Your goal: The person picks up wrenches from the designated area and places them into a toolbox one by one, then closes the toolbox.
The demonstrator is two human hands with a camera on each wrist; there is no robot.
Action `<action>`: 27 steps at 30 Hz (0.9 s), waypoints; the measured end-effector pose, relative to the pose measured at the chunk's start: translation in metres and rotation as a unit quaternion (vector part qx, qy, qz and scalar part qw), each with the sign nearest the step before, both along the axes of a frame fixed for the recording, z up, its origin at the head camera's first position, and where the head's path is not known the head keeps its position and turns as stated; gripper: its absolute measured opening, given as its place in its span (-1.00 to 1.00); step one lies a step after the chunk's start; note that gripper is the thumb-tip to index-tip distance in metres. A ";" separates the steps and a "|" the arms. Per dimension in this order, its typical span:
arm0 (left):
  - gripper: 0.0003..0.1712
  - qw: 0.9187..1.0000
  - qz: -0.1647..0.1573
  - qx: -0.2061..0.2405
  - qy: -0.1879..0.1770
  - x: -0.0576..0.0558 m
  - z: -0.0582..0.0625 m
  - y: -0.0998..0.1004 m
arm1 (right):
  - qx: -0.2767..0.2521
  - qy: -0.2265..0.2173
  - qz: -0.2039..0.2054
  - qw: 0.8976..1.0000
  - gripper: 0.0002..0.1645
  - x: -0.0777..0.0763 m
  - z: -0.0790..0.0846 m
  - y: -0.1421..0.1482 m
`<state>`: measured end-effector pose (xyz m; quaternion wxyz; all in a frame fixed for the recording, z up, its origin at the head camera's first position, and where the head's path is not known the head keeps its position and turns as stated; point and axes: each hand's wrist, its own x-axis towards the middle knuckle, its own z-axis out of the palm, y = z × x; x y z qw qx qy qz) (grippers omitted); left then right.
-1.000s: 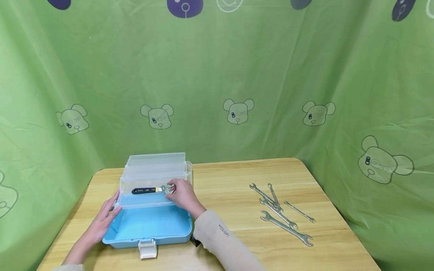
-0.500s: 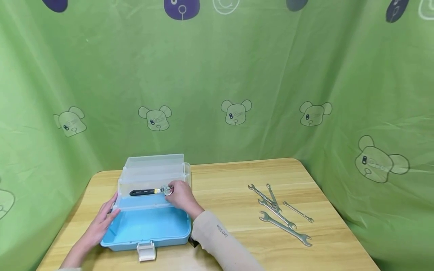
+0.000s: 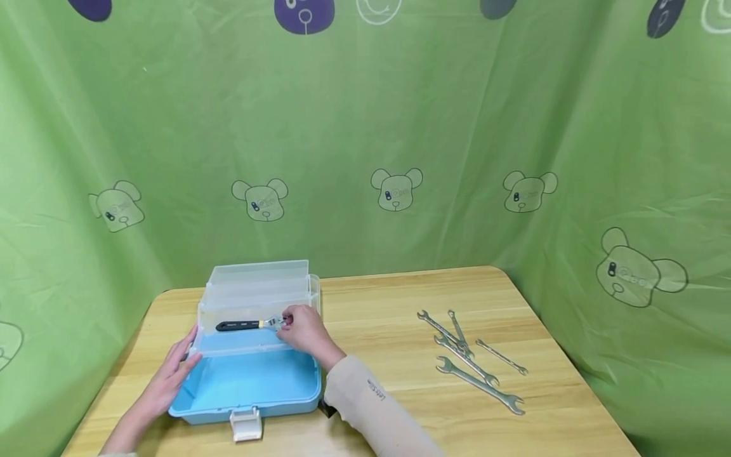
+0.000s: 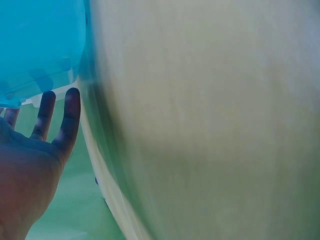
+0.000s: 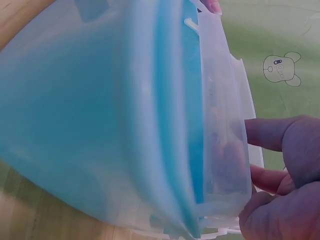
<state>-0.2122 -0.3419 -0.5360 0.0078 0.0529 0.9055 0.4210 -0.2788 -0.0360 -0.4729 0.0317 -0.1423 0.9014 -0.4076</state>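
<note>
At the left side of the toolbox, our left hand rests with fingers stretched against its clear tray; in this tray is the adjustable wrench, while in the blue lower compartment we see no tool. Our right hand pinches the wrench's head, so we judge that we are placing it, and next must loosen these fingers gently. Right of the toolbox, five silver spanners lie on the table.

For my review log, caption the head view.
Left hand at an open blue toolbox, right hand pinching an adjustable wrench.
</note>
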 end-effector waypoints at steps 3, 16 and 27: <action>-0.20 1.000 -0.001 0.001 -0.002 0.000 -0.001 0.000 | -0.035 -0.016 0.028 0.999 -0.50 0.001 0.001 0.005; -0.20 1.000 -0.004 0.007 0.002 -0.003 0.002 -0.001 | -0.128 -0.051 0.108 0.985 -0.51 0.005 0.012 0.075; -0.21 1.000 -0.006 0.010 -0.004 -0.002 0.000 -0.003 | -0.083 -0.022 -0.055 0.995 -0.58 0.002 -0.016 0.222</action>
